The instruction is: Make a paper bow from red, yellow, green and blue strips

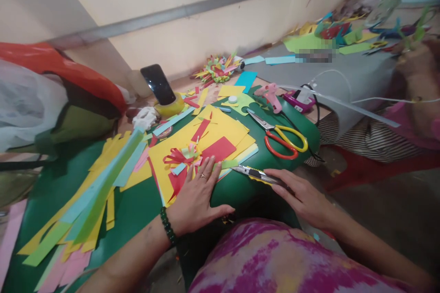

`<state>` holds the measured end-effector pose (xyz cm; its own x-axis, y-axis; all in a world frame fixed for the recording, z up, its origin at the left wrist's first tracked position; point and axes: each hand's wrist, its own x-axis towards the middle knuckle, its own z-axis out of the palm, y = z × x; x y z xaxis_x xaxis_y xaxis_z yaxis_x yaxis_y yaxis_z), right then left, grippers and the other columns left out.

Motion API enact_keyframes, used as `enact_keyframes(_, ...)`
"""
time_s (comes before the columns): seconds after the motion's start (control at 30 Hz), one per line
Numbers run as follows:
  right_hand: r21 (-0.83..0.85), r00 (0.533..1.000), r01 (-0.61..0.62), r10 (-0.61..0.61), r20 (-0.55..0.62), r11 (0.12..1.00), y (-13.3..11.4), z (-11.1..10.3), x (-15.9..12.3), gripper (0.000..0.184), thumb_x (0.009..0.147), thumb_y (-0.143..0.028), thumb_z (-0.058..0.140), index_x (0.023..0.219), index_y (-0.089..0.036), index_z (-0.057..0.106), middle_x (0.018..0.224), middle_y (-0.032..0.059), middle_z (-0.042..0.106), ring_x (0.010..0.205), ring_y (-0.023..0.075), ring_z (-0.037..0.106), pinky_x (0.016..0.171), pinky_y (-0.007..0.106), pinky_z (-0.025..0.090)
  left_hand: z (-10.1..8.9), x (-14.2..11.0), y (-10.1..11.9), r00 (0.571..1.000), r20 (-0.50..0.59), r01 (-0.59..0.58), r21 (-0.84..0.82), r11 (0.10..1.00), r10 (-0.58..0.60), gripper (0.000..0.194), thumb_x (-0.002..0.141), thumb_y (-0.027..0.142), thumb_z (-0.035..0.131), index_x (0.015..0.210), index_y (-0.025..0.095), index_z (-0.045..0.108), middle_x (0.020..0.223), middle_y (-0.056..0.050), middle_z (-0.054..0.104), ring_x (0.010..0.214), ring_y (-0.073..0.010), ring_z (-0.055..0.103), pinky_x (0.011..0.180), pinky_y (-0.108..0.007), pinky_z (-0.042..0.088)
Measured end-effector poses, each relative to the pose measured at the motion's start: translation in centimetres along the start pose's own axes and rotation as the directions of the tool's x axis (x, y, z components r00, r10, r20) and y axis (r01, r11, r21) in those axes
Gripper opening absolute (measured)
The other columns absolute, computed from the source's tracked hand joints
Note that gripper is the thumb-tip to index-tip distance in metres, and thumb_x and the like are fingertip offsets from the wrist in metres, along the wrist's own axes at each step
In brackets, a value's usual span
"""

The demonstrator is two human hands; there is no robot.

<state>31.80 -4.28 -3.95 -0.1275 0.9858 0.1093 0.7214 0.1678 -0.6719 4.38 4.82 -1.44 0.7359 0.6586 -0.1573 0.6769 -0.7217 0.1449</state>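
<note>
My left hand (197,199) lies flat with fingers stretched over the near edge of a stack of yellow paper (165,158). Under and beside its fingertips are a red paper piece (220,146) and a cluster of small curled paper strips (180,155). A short green strip (229,164) sticks out to the right of the fingers. My right hand (302,194) is closed around a box cutter (256,174), its blade pointing left at the green strip; whether they touch I cannot tell. Beyond the knife rest open scissors (278,135) with red and yellow handles.
Long coloured paper strips (103,187) cover the left of the green padded surface (134,219). A phone (158,84) leans on a yellow holder behind the stack. At the back stand a pink glue gun (271,96) and a paper-strip bundle (218,68). Another person's hand (414,64) shows at right.
</note>
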Motion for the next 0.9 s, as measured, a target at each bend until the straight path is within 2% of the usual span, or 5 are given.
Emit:
enact_keyframes(0.27,-0.021,0.998,0.059,-0.058,0.027,0.998,-0.4,-0.1,0.7,0.035,0.098,-0.031,0.039,0.128,-0.023,0.055,0.111,0.0096,0.069,0.095,0.0207,0.069,0.082,0.036,0.057,1.1,-0.5,-0.7,0.998,-0.056,-0.01,0.009,1.0,0.01,0.107,0.077,0.083,0.036,0.156,0.017,0.006,0.159,-0.018,0.023,0.148,-0.0352,0.018,0.117,-0.059,0.014)
enact_keyframes(0.67,-0.011,0.997,0.062,-0.061,0.057,0.998,-0.7,0.0,0.8,0.035,0.099,-0.032,0.038,0.128,-0.023,0.055,0.114,0.0104,0.069,0.099,0.0217,0.068,0.084,0.038,0.057,1.6,-0.5,-0.7,0.995,-0.093,-0.029,0.012,1.0,0.03,0.109,0.075,0.085,0.036,0.156,0.017,0.006,0.159,-0.019,0.023,0.148,-0.0356,0.018,0.117,-0.06,0.011)
enact_keyframes(0.8,-0.02,0.994,0.075,-0.073,0.075,0.997,-0.9,0.4,1.1,0.036,0.099,-0.031,0.037,0.128,-0.02,0.055,0.114,0.0121,0.068,0.099,0.022,0.068,0.084,0.038,0.057,1.4,-0.4,-0.5,0.998,-0.067,-0.009,0.007,1.0,0.009,0.11,0.075,0.085,0.035,0.156,0.016,0.006,0.159,-0.019,0.022,0.148,-0.0358,0.017,0.116,-0.061,0.012)
enact_keyframes(0.9,-0.028,0.995,0.066,-0.064,0.07,0.997,-1.0,0.4,1.1,0.035,0.098,-0.031,0.038,0.128,-0.022,0.055,0.111,0.0108,0.069,0.096,0.0214,0.069,0.082,0.037,0.058,0.9,-0.6,-0.7,0.998,-0.067,-0.015,0.011,1.0,0.016,0.109,0.076,0.084,0.035,0.156,0.016,0.006,0.159,-0.018,0.023,0.148,-0.0349,0.017,0.116,-0.058,0.015)
